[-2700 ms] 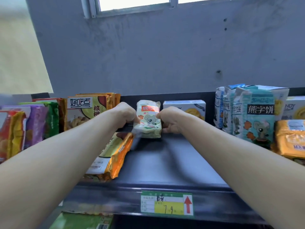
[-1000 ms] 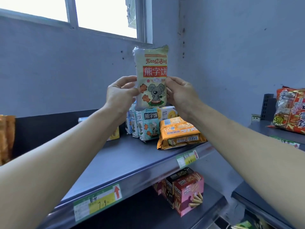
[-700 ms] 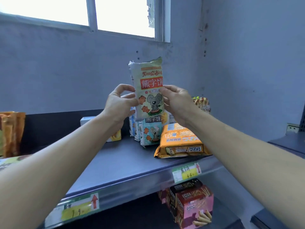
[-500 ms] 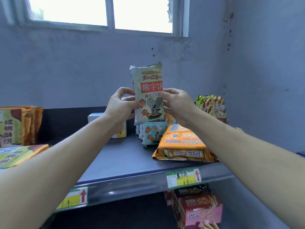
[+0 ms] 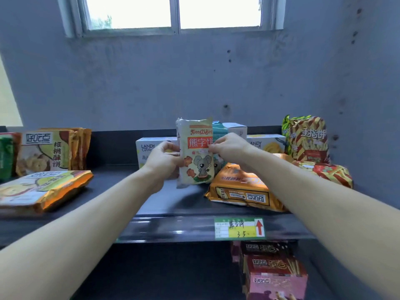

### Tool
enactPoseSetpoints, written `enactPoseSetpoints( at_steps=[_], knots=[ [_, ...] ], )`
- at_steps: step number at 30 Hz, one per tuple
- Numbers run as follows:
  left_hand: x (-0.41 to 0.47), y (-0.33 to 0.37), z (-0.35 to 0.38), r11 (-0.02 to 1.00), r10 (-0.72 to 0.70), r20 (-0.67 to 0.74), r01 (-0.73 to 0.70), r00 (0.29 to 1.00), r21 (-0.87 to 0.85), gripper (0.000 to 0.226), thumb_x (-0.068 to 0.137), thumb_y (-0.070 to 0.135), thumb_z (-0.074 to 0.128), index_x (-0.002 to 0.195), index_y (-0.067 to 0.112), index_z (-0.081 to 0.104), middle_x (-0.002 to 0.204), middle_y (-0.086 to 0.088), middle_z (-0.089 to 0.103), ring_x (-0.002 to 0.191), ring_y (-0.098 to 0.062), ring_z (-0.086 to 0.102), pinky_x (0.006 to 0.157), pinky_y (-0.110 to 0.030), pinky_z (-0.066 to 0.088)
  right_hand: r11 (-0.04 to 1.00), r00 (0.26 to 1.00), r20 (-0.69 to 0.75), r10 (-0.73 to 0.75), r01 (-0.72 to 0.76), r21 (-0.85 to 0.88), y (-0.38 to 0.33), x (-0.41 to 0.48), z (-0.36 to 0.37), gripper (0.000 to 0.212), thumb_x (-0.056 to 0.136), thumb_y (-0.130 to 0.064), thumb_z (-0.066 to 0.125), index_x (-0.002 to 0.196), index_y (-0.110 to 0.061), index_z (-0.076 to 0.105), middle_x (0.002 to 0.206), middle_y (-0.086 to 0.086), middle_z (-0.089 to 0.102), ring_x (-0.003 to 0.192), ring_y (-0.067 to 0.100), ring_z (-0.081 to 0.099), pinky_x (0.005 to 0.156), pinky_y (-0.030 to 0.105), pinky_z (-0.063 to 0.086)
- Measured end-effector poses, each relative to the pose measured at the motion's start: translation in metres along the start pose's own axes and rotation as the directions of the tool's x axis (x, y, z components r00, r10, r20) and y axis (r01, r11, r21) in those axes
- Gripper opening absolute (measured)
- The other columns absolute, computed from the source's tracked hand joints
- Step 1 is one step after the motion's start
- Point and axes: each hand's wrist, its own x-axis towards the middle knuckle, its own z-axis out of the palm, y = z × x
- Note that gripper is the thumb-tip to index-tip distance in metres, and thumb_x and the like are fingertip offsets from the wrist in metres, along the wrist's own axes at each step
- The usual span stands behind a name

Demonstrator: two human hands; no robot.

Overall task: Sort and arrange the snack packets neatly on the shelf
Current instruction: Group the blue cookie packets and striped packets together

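Lowered since a moment ago, the mouse packet (image 5: 195, 152) is now standing upright low over the shelf (image 5: 173, 226); we cannot tell whether its bottom is touching. We are clamping our left grip (image 5: 163, 159) on its left edge and pinching our right grip (image 5: 231, 147) on its right edge. It is sitting just beside the orange packet (image 5: 242, 189), before the white box (image 5: 149, 148).

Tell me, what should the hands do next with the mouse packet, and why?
Probably set the cream plastic packet with the cartoon mouse down upright and slide it back against the teal packets behind it. The left hand and right hand grip its sides, and its bottom edge is down near the dark shelf.
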Motion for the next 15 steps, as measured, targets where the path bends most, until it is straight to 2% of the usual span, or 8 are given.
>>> enactPoseSetpoints(
  at_steps=[3,5,7,9,13,15],
  knots=[
    [0.006,-0.006,0.007,0.999,-0.045,0.013,0.045,0.999,0.013,0.028,0.080,-0.007,0.065,0.095,0.011,0.049,0.100,-0.012,0.066,0.089,-0.030,0.067,0.071,-0.042,0.056,0.993,1.000,0.006,0.025,-0.025,-0.114,0.001,-0.005,-0.008,0.025,0.095,-0.021,0.055,0.112,-0.006,0.065,0.107,0.004,0.064,0.091,0.015,0.057,0.074,0.025,0.047],
    [0.010,-0.007,0.012,0.998,-0.063,0.032,0.062,0.997,0.032,0.026,0.081,-0.005,0.064,0.094,0.012,0.049,0.106,-0.014,0.066,0.095,-0.030,0.066,0.066,-0.038,0.056,0.979,0.999,0.021,0.048,-0.043,-0.198,0.001,-0.008,-0.017,0.027,0.095,-0.021,0.054,0.117,-0.008,0.063,0.110,0.002,0.063,0.093,0.014,0.055,0.075,0.024,0.045],
    [0.014,-0.008,0.013,0.996,-0.085,0.049,0.083,0.995,0.038,0.024,0.082,-0.005,0.064,0.093,0.012,0.050,0.107,-0.014,0.067,0.092,-0.028,0.067,0.062,-0.036,0.055,0.968,0.997,0.026,0.071,-0.063,-0.244,0.002,-0.010,-0.022,0.028,0.096,-0.020,0.053,0.122,-0.012,0.061,0.114,0.001,0.060,0.097,0.014,0.051,0.079,0.027,0.044],
    [0.017,-0.010,0.013,0.993,-0.111,0.082,0.107,0.990,0.048,0.025,0.081,-0.004,0.064,0.098,0.010,0.052,0.106,-0.014,0.068,0.091,-0.028,0.068,0.066,-0.039,0.055,0.958,0.996,0.021,0.085,-0.076,-0.277,0.004,-0.011,-0.025,0.029,0.096,-0.019,0.053,0.124,-0.013,0.060,0.122,0.003,0.059,0.098,0.015,0.050,0.081,0.028,0.044],
    [0.020,-0.013,0.013,0.988,-0.139,0.128,0.129,0.982,0.084,0.032,0.082,-0.003,0.064,0.108,0.009,0.051,0.107,-0.013,0.068,0.095,-0.029,0.067,0.076,-0.045,0.055,0.924,0.997,-0.011,0.081,-0.079,-0.373,0.009,-0.012,-0.031,0.033,0.095,-0.021,0.053,0.127,-0.015,0.059,0.127,0.004,0.058,0.094,0.014,0.048,0.063,0.020,0.040],
    [0.021,-0.014,0.013,0.987,-0.146,0.135,0.135,0.980,0.084,0.034,0.082,-0.003,0.064,0.110,0.009,0.050,0.108,-0.014,0.067,0.096,-0.030,0.067,0.080,-0.048,0.054,0.912,0.996,-0.017,0.083,-0.083,-0.402,0.011,-0.012,-0.037,0.034,0.093,-0.022,0.057,0.127,-0.016,0.059,0.128,0.005,0.058,0.097,0.015,0.051,0.068,0.022,0.042]
  ],
)
